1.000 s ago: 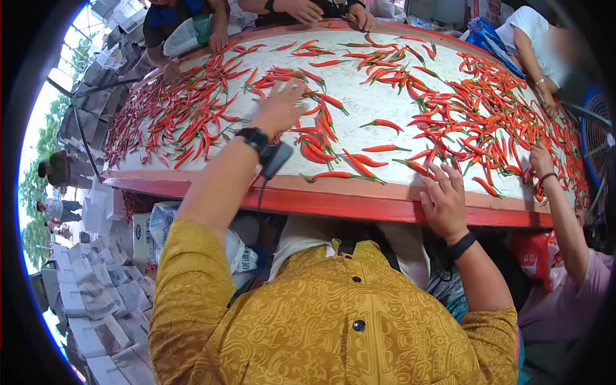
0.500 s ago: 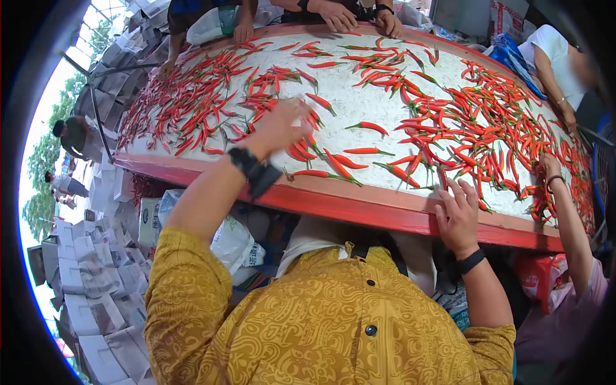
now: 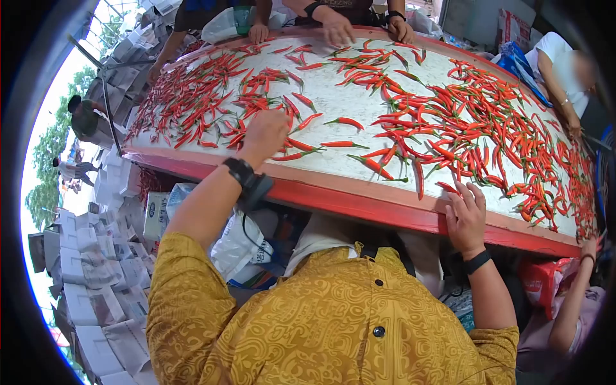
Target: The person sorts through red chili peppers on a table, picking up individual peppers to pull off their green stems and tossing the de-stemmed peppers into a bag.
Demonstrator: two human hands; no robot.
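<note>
At the table [image 3: 359, 187], our left hand [image 3: 264, 133] is curled by chilies [image 3: 308, 122] (can't tell if it's gripping any), our right hand [image 3: 467, 215] loosely open.

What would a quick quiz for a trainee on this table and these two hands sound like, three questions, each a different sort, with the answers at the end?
1. Multiple choice: What lies spread over the table?
A) Yellow lemons
B) Red chillies
C) Brown eggs

2. True or false: The wearer's left hand reaches farther in over the table than the right hand.

3. Short answer: Which of the wearer's hands is nearer the red bag below the table's near edge?

Key: 1. B; 2. True; 3. The right hand
</note>
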